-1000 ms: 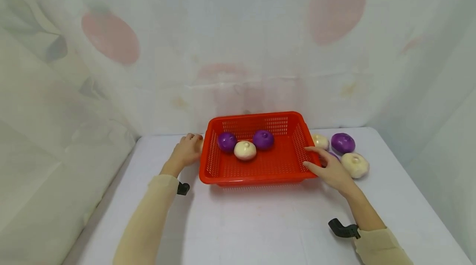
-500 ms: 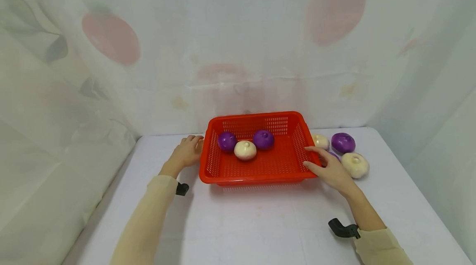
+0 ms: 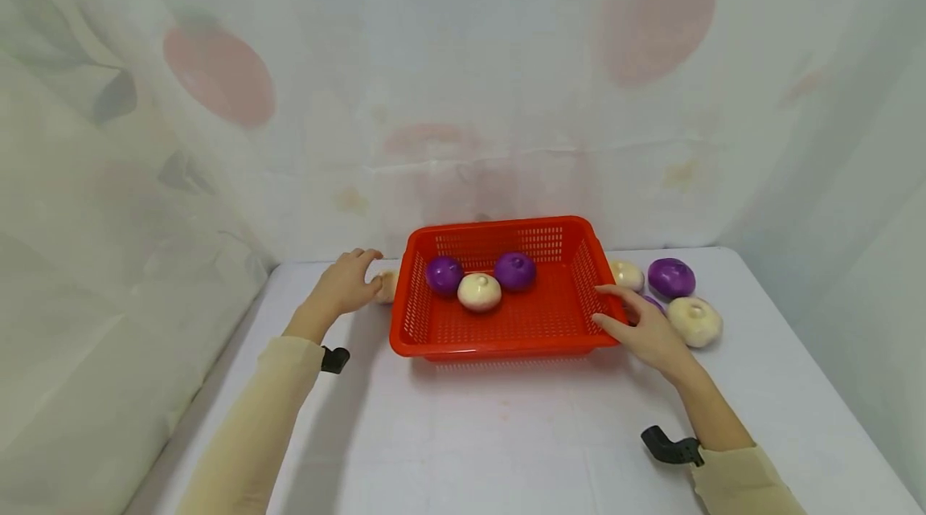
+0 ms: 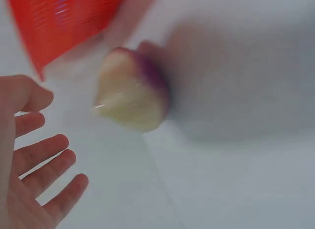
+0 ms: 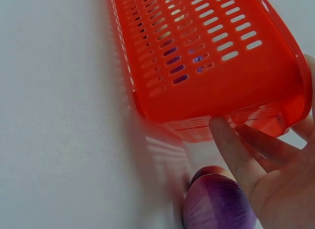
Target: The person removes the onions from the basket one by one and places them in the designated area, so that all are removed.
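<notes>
My left hand (image 3: 337, 285) is left of the red plastic basket (image 3: 499, 351), its fingers loosely spread and holding nothing. Between it and the basket's left side sits a cream turnip (image 3: 387, 288), partly hidden by the rim; the left wrist view shows its purple patch. My right hand (image 3: 649, 335) grips the basket's right end, with the thumb at the rim and the other fingers along the outer wall in the right wrist view. Inside the basket lie two purple onions (image 3: 444, 275) and one cream turnip (image 3: 479, 292), grouped toward the left.
Right of the basket, a purple onion (image 3: 671, 278), a large cream turnip (image 3: 694, 321) and a smaller cream one (image 3: 627, 275) lie on the white-covered table (image 3: 506, 435). Another purple onion (image 5: 216, 204) is partly hidden beside my right hand. A printed curtain (image 3: 463, 97) hangs behind.
My left hand has let go of the cream turnip beside the basket and drawn back to the left, its fingers opening. The right hand and basket stay nearly as they were.
</notes>
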Demonstrator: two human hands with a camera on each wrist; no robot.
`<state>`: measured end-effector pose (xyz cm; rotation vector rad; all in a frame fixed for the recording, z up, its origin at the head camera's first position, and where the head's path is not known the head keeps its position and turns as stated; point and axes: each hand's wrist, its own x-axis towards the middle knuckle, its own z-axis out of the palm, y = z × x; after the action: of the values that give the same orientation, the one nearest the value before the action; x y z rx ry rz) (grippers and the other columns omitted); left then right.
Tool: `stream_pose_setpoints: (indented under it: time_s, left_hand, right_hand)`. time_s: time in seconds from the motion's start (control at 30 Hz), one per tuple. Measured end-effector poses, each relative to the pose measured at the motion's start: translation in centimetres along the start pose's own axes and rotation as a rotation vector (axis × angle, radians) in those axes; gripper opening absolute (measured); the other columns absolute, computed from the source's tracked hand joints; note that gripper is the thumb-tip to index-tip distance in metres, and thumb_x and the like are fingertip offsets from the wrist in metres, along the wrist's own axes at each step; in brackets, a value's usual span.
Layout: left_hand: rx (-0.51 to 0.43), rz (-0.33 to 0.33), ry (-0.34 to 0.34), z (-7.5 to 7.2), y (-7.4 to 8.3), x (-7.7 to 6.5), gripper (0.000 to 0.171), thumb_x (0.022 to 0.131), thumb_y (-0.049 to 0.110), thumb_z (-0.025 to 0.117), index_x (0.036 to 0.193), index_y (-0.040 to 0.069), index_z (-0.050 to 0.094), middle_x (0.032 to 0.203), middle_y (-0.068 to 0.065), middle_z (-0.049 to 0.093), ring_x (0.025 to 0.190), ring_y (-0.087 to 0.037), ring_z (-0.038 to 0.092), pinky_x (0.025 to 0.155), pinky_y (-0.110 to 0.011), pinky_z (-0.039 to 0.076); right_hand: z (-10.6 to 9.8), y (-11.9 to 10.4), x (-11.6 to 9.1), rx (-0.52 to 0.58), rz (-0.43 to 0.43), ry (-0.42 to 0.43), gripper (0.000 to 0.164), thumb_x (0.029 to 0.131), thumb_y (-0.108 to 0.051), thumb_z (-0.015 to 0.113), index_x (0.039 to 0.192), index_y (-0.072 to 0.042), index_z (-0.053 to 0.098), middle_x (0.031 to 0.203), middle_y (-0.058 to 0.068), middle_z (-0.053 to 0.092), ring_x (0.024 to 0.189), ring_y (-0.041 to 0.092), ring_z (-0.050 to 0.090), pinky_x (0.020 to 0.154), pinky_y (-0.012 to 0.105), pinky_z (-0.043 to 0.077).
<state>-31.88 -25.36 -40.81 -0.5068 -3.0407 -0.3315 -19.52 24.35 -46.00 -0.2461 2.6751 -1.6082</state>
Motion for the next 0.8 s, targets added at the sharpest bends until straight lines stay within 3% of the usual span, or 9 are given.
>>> stream_pose_setpoints:
  time_s: [0.27,0.63,0.8]
  left_hand:
    - [0.029,0.072,0.087,-3.2,0.9,-0.6,0.039,0.096,0.019,0.055,0.13,0.001,0.06,0.126,-0.021,0.062,0.113,-0.042,0.058,0.093,-0.058,0.048]
    - [0.019,0.161,0.175,-5.0,6.1,-0.4,0.037,0.095,0.021,0.058,0.127,0.003,0.063,0.124,-0.017,0.063,0.114,-0.039,0.059,0.093,-0.055,0.051]
    - [0.032,0.205,0.172,-5.3,8.3,0.2,0.037,0.095,0.023,0.059,0.126,0.003,0.062,0.124,-0.017,0.063,0.112,-0.038,0.059,0.094,-0.053,0.051]
  right_hand:
    - [0.0,0.0,0.0,0.027,-0.002,-0.003,0.059,0.097,-0.039,0.069,0.148,-0.014,0.049,0.142,0.021,0.054,0.117,0.035,0.059,0.083,0.023,0.054]
    - [0.0,0.2,0.0,0.037,-0.009,-0.007,0.059,0.098,-0.037,0.068,0.149,-0.013,0.049,0.142,0.022,0.054,0.117,0.035,0.059,0.083,0.023,0.054]
    - [0.0,0.2,0.0,0.029,-0.009,-0.004,0.059,0.098,-0.037,0.068,0.149,-0.015,0.049,0.142,0.021,0.054,0.118,0.035,0.058,0.084,0.022,0.053]
